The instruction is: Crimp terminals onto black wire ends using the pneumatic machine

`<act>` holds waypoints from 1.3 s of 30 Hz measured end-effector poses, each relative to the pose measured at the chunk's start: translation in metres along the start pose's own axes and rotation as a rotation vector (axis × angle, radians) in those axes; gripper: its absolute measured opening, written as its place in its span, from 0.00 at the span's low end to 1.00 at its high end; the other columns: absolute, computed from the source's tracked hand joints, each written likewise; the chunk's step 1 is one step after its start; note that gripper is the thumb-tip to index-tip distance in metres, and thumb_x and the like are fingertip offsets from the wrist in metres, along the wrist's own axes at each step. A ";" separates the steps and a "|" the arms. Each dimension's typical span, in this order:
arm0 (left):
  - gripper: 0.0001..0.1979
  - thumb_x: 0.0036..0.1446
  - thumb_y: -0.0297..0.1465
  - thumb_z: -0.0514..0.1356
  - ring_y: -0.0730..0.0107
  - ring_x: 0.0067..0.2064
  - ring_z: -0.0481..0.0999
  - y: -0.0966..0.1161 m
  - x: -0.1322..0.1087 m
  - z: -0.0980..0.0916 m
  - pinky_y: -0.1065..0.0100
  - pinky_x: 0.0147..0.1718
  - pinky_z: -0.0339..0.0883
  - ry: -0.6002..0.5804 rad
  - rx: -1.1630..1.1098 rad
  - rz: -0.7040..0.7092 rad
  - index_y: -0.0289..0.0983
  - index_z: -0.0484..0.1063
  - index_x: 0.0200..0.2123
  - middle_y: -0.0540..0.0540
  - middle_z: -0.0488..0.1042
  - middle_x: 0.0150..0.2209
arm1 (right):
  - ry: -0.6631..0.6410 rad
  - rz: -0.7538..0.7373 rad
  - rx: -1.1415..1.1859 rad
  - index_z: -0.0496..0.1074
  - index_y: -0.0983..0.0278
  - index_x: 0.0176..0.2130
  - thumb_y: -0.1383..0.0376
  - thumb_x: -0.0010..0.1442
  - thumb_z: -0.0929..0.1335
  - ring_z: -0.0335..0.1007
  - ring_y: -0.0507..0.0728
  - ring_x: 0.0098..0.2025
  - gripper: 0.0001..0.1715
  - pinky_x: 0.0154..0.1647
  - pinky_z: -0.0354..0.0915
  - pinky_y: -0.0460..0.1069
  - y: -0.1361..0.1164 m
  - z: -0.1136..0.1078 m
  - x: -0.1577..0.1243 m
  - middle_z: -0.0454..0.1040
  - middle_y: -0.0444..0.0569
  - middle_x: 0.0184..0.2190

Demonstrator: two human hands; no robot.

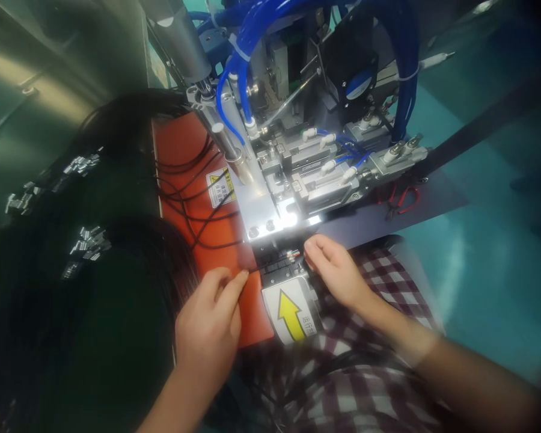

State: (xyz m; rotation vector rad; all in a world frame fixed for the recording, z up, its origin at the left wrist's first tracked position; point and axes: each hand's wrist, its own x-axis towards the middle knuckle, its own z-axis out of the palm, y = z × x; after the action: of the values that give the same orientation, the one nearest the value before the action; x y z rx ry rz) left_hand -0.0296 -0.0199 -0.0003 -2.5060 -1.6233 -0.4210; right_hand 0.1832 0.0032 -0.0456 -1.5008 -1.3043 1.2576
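My left hand is closed in a pinch at the left side of a small black fixture. A thin dark cable seems to run from its fingertips into the fixture, mostly hidden by the fingers. Short coloured wire ends stick out on the fixture's right side. Just right of them is my right hand, its thumb and fingers pressed together; what they hold, if anything, is hidden. Below the fixture sits a white label with a yellow arrow. The metal press head stands right behind the fixture.
Black cables lie across the orange machine base. Cable bundles with shiny metal connector ends lie at left. Pneumatic cylinders and blue hoses fill the back. Red-handled pliers lie at right.
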 end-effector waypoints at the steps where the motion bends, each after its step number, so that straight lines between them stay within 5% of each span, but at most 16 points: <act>1: 0.13 0.60 0.21 0.52 0.71 0.32 0.73 0.000 0.000 0.000 0.73 0.24 0.63 0.003 -0.006 0.000 0.37 0.74 0.41 0.45 0.73 0.37 | -0.001 0.036 0.047 0.57 0.60 0.25 0.58 0.66 0.59 0.55 0.51 0.25 0.19 0.27 0.55 0.47 0.002 -0.001 0.000 0.57 0.40 0.21; 14: 0.13 0.60 0.19 0.54 0.71 0.34 0.73 -0.002 -0.003 0.001 0.74 0.26 0.63 -0.008 -0.045 -0.004 0.35 0.74 0.42 0.45 0.72 0.39 | -0.026 0.057 0.190 0.65 0.63 0.29 0.61 0.64 0.63 0.59 0.51 0.27 0.12 0.28 0.58 0.46 -0.008 0.000 -0.008 0.63 0.41 0.23; 26: 0.12 0.59 0.19 0.54 0.72 0.32 0.73 -0.002 -0.002 0.005 0.74 0.24 0.62 0.019 -0.017 0.003 0.33 0.76 0.41 0.44 0.72 0.38 | -0.011 0.115 0.181 0.62 0.62 0.25 0.61 0.62 0.63 0.55 0.49 0.24 0.15 0.26 0.55 0.46 -0.017 0.008 -0.002 0.60 0.39 0.21; 39: 0.21 0.56 0.17 0.53 0.57 0.41 0.72 0.005 -0.020 -0.001 0.62 0.37 0.70 -0.063 0.188 0.054 0.30 0.70 0.53 0.36 0.73 0.44 | -0.018 0.036 0.084 0.61 0.62 0.27 0.61 0.62 0.63 0.56 0.50 0.26 0.12 0.27 0.55 0.46 -0.014 0.008 -0.002 0.58 0.39 0.23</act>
State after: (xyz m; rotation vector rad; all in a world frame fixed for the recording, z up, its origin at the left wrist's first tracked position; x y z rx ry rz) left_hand -0.0330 -0.0402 -0.0048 -2.4383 -1.5341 -0.1751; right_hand 0.1719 0.0037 -0.0338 -1.4625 -1.2257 1.3356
